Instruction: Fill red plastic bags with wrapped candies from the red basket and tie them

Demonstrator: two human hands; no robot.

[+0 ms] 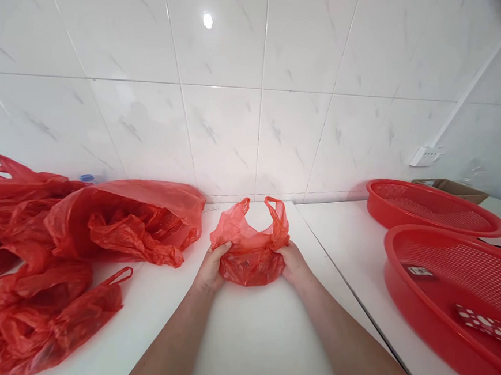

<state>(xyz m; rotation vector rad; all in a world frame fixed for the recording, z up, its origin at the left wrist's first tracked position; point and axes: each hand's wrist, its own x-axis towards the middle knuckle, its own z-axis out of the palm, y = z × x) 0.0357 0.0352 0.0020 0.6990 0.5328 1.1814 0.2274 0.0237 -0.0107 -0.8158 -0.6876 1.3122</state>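
A red plastic bag (253, 262) with two loop handles stands up between my hands, over the white table (263, 342). Its handles point toward the wall, and something dark shows faintly through the thin plastic of its lower part. My left hand (214, 264) grips the bag's left side, thumb on top of the plastic. On the right side, my right hand (291, 259) holds the bag, its fingers partly hidden by the plastic.
Crumpled red plastic bags (38, 308) pile up on the left, beside a large red bag (146, 190) lying open. Two red plastic baskets (395, 291) stand on the right. A cardboard box (463, 188), a wall socket (425, 156) and a tiled wall (224, 137) are behind.
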